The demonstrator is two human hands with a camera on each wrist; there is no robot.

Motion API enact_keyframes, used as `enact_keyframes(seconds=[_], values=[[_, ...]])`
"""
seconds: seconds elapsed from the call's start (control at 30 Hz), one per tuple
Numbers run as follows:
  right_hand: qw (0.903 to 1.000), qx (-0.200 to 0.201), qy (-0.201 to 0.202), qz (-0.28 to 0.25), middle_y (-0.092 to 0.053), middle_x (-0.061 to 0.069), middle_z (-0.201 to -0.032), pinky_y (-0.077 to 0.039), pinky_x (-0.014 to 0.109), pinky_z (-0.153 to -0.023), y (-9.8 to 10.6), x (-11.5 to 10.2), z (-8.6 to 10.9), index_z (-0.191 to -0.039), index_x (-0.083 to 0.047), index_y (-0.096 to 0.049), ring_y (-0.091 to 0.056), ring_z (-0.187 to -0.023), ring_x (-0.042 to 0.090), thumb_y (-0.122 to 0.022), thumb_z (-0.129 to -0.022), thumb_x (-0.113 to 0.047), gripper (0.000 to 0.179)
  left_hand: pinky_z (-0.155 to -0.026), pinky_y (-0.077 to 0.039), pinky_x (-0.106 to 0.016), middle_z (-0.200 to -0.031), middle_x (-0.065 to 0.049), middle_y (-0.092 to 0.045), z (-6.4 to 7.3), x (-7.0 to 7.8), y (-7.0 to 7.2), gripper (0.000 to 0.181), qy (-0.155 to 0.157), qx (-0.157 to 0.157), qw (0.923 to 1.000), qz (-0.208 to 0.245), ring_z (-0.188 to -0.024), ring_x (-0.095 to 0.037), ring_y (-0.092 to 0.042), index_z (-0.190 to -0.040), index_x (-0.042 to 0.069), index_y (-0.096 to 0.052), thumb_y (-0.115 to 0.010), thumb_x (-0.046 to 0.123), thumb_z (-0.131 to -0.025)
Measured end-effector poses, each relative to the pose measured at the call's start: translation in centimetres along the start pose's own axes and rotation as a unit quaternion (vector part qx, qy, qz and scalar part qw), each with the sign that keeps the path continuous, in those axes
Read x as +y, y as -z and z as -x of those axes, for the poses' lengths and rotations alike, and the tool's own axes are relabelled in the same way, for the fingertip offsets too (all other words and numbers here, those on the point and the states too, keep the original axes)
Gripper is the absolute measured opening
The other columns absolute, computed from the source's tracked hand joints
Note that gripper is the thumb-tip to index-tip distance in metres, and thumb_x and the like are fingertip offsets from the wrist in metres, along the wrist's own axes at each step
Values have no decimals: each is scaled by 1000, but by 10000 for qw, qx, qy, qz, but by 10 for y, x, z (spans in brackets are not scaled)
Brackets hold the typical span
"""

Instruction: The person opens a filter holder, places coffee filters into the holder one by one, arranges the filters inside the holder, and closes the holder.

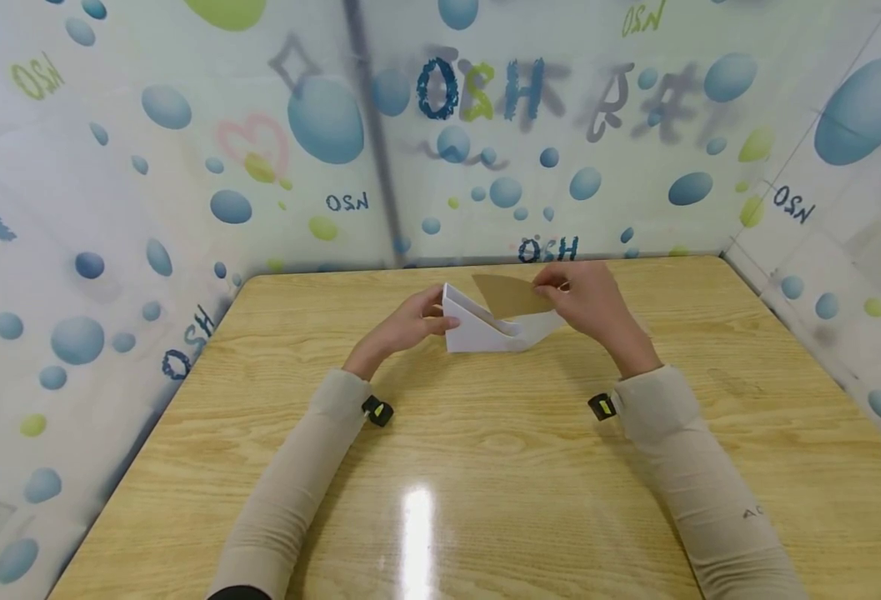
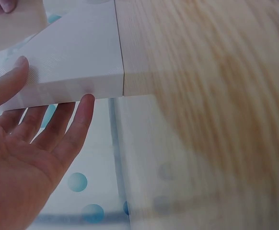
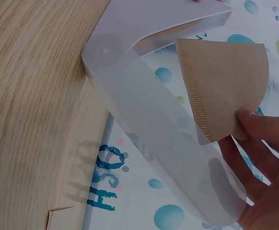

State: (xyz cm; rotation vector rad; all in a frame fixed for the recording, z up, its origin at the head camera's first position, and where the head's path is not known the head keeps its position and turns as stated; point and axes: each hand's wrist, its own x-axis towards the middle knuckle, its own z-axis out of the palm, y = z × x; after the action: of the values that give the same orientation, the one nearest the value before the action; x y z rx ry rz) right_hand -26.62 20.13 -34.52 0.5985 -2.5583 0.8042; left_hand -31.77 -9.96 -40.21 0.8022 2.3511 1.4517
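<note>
The left hand (image 1: 410,321) grips the box (image 1: 478,335); the right hand (image 1: 588,297) pinches a filter (image 1: 511,297) beside it. Snagging the box might crease the filter.

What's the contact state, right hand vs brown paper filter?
Touching: the right wrist view shows the right hand pinching the brown paper filter near its curved edge.

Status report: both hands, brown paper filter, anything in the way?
Left hand holding white holder. Right hand pinching brown paper filter, outside the holder. Lid open; nothing visible in the way.
</note>
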Motion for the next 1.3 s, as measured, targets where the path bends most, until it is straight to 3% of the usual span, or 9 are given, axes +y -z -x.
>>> enact_keyframes(seconds=[0.6,0.9,1.3], values=[[9992,-118,-54,376,-80,14,-101,-58,50,-82,-2,-4,0,-100,-4,-81,-74,-94,32,-69,-96,-7,13,-97,-58,-53,-136,-19,-61,-2,0,0,42,-39,4,10000,-31,-123,-37,-64,-142,5,-49,-63,8,-102],[9976,-304,-140,612,-80,14,-103,-55,45,-74,-2,-9,1,-104,-5,-81,-71,-87,30,-64,-98,-6,18,-97,-59,-53,-135,-19,-61,-2,-1,1,42,-44,17,10000,-70,-121,-38,-65,-141,5,-50,-64,9,-102],[9964,-456,-155,703,-79,13,-100,-58,48,-78,-5,-11,2,-106,-6,-80,-73,-90,30,-63,-97,-7,19,-97,-59,-52,-136,-18,-61,-1,-1,1,42,-14,16,9999,-104,-122,-36,-65,-142,6,-49,-63,11,-103]])
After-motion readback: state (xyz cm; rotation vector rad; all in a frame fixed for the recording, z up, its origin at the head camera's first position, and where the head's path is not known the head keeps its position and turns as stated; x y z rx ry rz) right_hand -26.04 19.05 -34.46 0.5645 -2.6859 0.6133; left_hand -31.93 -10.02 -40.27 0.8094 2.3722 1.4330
